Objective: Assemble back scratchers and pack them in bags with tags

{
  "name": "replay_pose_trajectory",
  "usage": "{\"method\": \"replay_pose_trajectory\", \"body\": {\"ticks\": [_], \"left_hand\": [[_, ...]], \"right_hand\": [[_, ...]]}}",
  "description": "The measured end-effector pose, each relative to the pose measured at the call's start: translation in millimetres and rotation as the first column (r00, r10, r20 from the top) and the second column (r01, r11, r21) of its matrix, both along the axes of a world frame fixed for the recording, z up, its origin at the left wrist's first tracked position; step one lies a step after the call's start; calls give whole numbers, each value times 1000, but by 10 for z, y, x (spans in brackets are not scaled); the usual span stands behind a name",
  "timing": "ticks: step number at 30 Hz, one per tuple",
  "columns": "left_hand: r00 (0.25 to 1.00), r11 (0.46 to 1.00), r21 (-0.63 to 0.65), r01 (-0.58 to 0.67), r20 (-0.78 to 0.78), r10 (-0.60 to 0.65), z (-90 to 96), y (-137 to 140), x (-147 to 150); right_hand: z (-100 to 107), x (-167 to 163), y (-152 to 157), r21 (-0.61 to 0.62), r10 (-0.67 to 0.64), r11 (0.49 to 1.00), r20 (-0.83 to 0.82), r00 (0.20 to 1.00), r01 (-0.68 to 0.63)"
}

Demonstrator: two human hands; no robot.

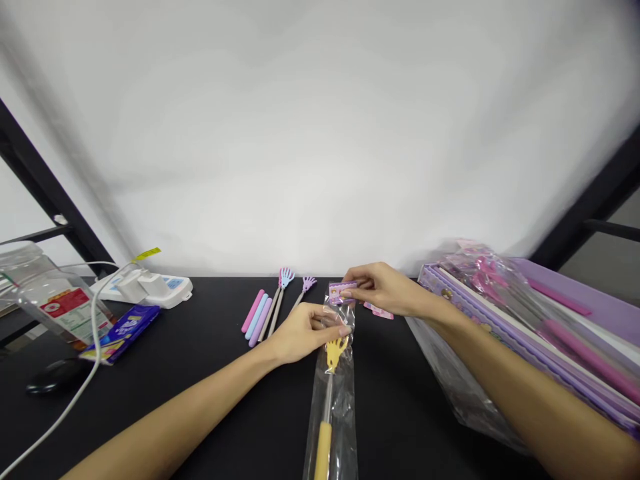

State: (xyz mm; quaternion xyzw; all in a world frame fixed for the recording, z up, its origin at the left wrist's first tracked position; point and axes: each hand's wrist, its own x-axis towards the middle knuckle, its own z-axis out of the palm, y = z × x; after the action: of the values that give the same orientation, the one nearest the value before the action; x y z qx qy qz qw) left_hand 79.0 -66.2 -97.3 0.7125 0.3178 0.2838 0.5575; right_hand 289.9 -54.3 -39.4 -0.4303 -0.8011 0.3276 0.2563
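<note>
A yellow back scratcher with a hand-shaped head lies inside a long clear plastic bag on the black table. My left hand pinches the bag just above the scratcher's head, thumb across the front. At the bag's top end, my right hand grips a small purple printed card; whether it is inside the bag or over it I cannot tell. Several pink printed cards lie partly under my right hand. To the left of my left hand are back scratcher rods with blue and purple hand heads.
Pink, blue and purple handles lie beside the rods. A purple box holding bagged pink back scratchers stands at right. At left are a power strip, a clear jar, a blue packet, a black mouse and a white cable.
</note>
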Motion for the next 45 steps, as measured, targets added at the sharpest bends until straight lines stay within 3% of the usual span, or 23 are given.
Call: {"method": "replay_pose_trajectory", "body": {"ticks": [7, 21, 27, 33, 41, 45], "left_hand": [[998, 998, -1, -65, 1, 65, -44, 8, 14], [1000, 1000, 28, -11, 15, 10, -36, 1, 6], [996, 999, -15, -32, 89, 33, -71, 4, 12], [997, 998, 50, -49, 69, 46, -37, 3, 11], [989, 999, -3, -39, 145, 39, -75, 6, 39], [984, 998, -6, -55, 168, 55, -103, 22, 44]], "right_hand": [[49, 12, -5, -102, 9, 995, -55, 998, -15], [2, 1, 2, -61, -2, 998, -84, 996, -3], [-43, 21, 44, -90, 25, 995, -87, 996, -33], [28, 55, 9, -146, 53, 987, -130, 990, -72], [5, 11, 44, -130, 14, 991, -158, 987, -35], [-21, -29, 40, -182, -2, 983, -230, 973, -41]]}}
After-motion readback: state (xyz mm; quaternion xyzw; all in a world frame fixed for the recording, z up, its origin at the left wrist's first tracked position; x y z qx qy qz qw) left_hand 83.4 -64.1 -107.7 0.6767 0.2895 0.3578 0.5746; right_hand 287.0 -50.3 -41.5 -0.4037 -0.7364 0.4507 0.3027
